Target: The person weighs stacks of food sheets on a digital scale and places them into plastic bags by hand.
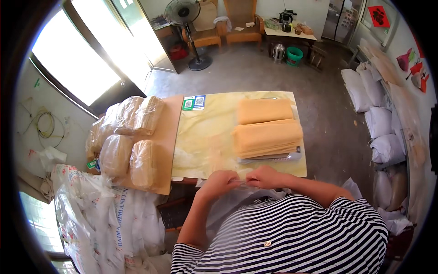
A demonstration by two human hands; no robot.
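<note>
At the table's near edge my left hand (221, 181) and my right hand (266, 177) are close together, knuckles up. Between them they pinch the edge of a clear plastic bag (227, 204), which hangs down against my striped shirt. Just beyond my right hand lies a pile of folded tan sheets (268, 137), perhaps thin dough or tofu skin. It rests on a flat silvery tray or scale (289, 157), mostly covered. A second folded pile (265, 111) sits right behind it. Both are on the yellow marbled tabletop (205, 137).
Several plastic-wrapped tan bundles (145, 164) stand on a brown board (167, 137) at the left. White woven sacks (92, 212) are heaped at near left. More white sacks (386, 147) line the right wall. A pedestal fan (193, 41) and wooden chairs (239, 34) stand beyond the table.
</note>
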